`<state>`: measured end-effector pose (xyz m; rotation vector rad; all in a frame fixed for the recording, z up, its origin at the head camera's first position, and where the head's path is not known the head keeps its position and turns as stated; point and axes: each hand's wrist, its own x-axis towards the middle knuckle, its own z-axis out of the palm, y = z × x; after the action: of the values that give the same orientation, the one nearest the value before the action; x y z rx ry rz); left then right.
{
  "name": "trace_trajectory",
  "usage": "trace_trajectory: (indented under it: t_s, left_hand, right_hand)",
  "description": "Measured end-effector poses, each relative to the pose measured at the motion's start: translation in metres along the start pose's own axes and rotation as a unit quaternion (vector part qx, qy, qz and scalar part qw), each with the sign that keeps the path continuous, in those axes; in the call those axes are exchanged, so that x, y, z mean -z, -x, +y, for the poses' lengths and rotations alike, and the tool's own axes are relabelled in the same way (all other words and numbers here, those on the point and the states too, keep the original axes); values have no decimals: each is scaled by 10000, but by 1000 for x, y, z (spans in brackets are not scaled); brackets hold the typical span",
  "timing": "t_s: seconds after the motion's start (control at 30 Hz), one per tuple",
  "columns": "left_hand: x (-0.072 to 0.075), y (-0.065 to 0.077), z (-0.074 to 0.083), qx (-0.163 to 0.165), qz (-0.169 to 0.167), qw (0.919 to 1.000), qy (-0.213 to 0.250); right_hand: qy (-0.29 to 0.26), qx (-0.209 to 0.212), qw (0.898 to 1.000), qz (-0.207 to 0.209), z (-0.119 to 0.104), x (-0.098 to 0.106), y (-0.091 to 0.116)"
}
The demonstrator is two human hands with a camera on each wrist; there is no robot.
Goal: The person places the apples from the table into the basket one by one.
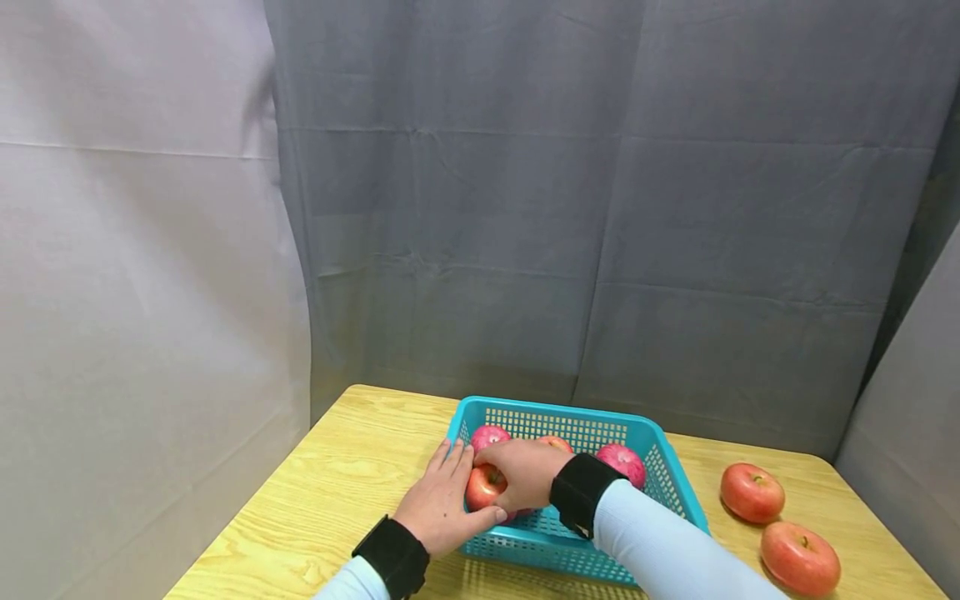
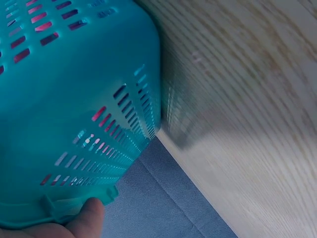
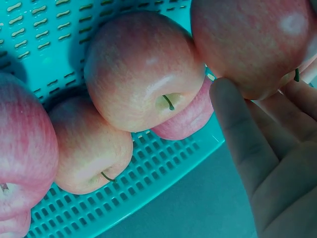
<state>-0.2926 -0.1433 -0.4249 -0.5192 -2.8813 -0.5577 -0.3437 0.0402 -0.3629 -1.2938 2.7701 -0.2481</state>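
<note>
My right hand (image 1: 521,471) grips a red apple (image 1: 486,490) at the left side of a turquoise basket (image 1: 558,552). The right wrist view shows fingers against this apple (image 3: 252,44), above other apples. The left hand (image 1: 442,508) rests on the basket's left side, fingers straight and thumb spread toward the apple. Up close in the left wrist view, a fingertip (image 2: 90,215) touches the basket's rim. Inside the basket lie several apples, among them a pink one (image 1: 491,436) at the back left and another pink apple (image 1: 622,463) at the right.
Two more red apples, one farther back (image 1: 752,492) and one nearer (image 1: 801,557), sit on the wooden table (image 1: 360,467) to the right of the basket. A grey cloth (image 1: 487,208) hangs behind the table, and pale cloth (image 1: 150,292) hangs at the left.
</note>
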Motion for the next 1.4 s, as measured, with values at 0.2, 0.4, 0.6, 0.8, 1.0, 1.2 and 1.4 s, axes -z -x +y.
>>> trace_trajectory:
  t_s: [0.2,0.4,0.6,0.8,1.0,1.2,1.4]
  left_hand:
    - [0,0,0,-17,74,10000,-23]
    - [0,0,0,-14,59,10000,-3]
    - [-1,2,1,8,2,10000,28]
    - [-1,4,4,-2,-61,10000,-1]
    - [2,4,6,2,-70,10000,7]
    - [2,3,5,-9,-38,10000,9]
    - [0,4,4,-63,23,10000,74]
  right_hand:
    - [0,253,9996,-85,-1,-4,-6]
    - [4,150,9996,-248,-2,-13,-11]
    - [-7,139,9992,-386,0,-23,-14]
    - [5,162,9983,-556,-2,-28,-12]
    - [213,272,9985,-430,-2,-27,-10]
    - [105,234,9986,-468,-2,-27,-9]
    - [53,318,9982,-506,-1,-27,-11]
